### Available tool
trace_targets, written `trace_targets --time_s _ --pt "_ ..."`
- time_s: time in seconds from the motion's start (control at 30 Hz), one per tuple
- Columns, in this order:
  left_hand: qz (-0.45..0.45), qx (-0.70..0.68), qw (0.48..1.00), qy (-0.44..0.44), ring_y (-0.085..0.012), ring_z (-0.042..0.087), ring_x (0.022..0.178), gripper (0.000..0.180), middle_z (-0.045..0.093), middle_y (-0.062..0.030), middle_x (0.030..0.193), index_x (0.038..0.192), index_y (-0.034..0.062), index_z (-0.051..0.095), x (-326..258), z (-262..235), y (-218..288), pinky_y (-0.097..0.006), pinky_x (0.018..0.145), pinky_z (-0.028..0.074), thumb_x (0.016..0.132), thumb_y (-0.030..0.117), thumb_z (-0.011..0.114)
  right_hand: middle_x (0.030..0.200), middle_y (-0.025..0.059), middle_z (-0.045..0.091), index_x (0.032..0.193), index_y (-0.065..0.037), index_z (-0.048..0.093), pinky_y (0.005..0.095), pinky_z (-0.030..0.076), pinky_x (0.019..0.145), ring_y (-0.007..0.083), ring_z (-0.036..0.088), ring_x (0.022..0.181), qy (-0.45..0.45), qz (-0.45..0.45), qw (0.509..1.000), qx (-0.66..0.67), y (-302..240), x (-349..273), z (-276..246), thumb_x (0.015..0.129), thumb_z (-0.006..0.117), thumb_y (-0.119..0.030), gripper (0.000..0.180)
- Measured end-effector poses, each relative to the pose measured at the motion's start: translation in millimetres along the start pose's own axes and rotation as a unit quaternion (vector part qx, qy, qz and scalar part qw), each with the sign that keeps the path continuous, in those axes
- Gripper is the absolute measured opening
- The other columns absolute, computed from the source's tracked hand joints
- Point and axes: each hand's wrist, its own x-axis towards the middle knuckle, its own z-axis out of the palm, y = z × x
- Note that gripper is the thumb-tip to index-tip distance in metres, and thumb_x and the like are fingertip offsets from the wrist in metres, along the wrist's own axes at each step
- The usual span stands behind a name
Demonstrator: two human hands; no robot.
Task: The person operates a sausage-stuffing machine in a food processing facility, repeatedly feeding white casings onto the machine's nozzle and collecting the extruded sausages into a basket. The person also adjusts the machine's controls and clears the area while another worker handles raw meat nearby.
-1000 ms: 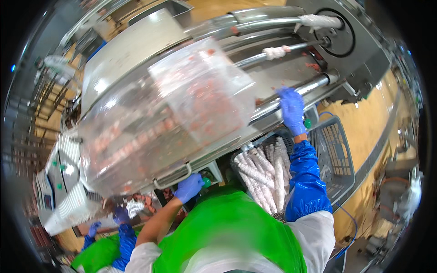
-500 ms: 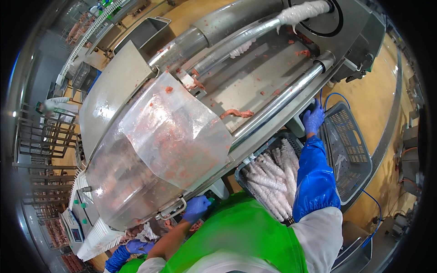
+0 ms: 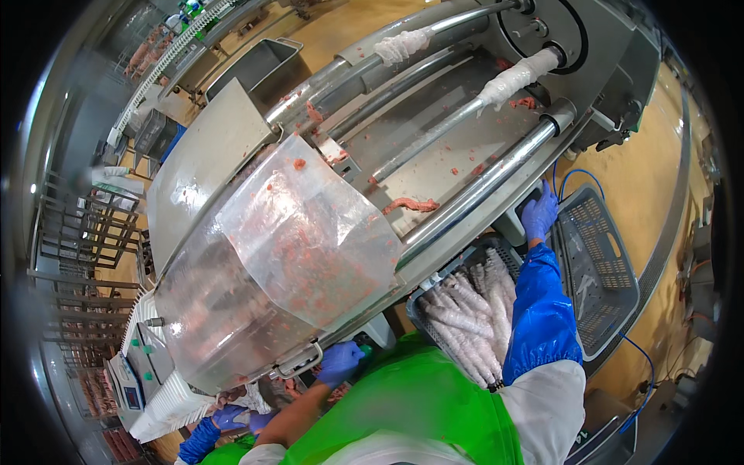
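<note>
My gloved left hand (image 3: 339,363) rests against a grey control box (image 3: 377,332) at the machine's front, beside its green button (image 3: 364,346). Its fingers are partly hidden. My gloved right hand (image 3: 539,215) lies at the end of another grey control box (image 3: 509,226), fingers stretched over its edge and nothing held. The machine's clear curved cover (image 3: 232,318) has a plastic sheet (image 3: 310,240) over it, smeared with meat bits. In the steel trough, white gathered casing (image 3: 521,77) is sleeved on one metal tube and more casing (image 3: 403,46) on another.
A grey crate (image 3: 418,314) full of white casing sticks (image 3: 465,310) stands by my right forearm. Beyond it is another grey crate (image 3: 597,271). A meat strip (image 3: 411,204) lies on the trough. At lower left, a co-worker's gloved hands (image 3: 232,418) are near meat.
The casing-covered tubes have swung round: one lies lower across the trough, while another with casing shows at the top. My hands stay at the control boxes. The view shifted slightly.
</note>
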Motion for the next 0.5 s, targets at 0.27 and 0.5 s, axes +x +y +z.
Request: trace_targets --time_s 0.27,0.5 --pt "0.019 0.034 0.999 -0.013 -0.0350 0.062 0.077 0.028 0.064 -0.0163 0.084 0.085 0.0113 0.067 2.7 -5.1 -1.6 -0.044 0.068 0.047 0.079 0.037 0.058 0.106 0.0172 0.055 0.126 -0.016 0.047 0.0463 0.040 0.085 0.0363 0.052 0.098 -0.011 0.018 1.000 -0.013 -1.1 3.6 4.2 0.070 0.052 -0.011 0.056" --pt "0.072 0.051 0.988 -0.130 -0.0340 0.061 0.085 0.026 0.064 -0.0159 0.090 0.088 0.0109 0.066 -60.1 -54.0 10.4 -0.043 0.072 0.047 0.079 0.032 0.055 0.109 0.0128 0.060 0.117 -0.008 0.057 0.0423 0.041 0.090 0.0314 0.055 0.102 0.134 -0.310 0.908 0.248 -194.8 100.1 -110.0 0.074 0.064 -0.015 0.044"
